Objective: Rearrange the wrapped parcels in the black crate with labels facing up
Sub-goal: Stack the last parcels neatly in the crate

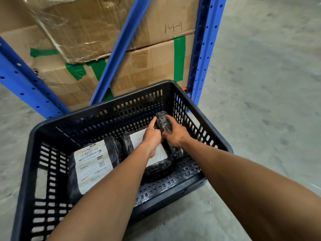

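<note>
A black slotted crate (52,124) stands on the concrete floor. A large black-wrapped parcel (93,164) lies flat at the crate's left, its white barcode label facing up. A second wrapped parcel (156,162) lies in the middle with a white label up, partly under my arms. A small black-wrapped parcel (163,121) stands on edge by the far right wall, no label showing. My right hand (177,134) grips it from the right. My left hand (152,136) rests against its left side, forefinger stretched along it.
Blue metal racking (203,49) rises just behind the crate, with stacked cardboard boxes (104,32) patched with green tape inside it. Bare concrete floor (269,84) stretches to the right and in front.
</note>
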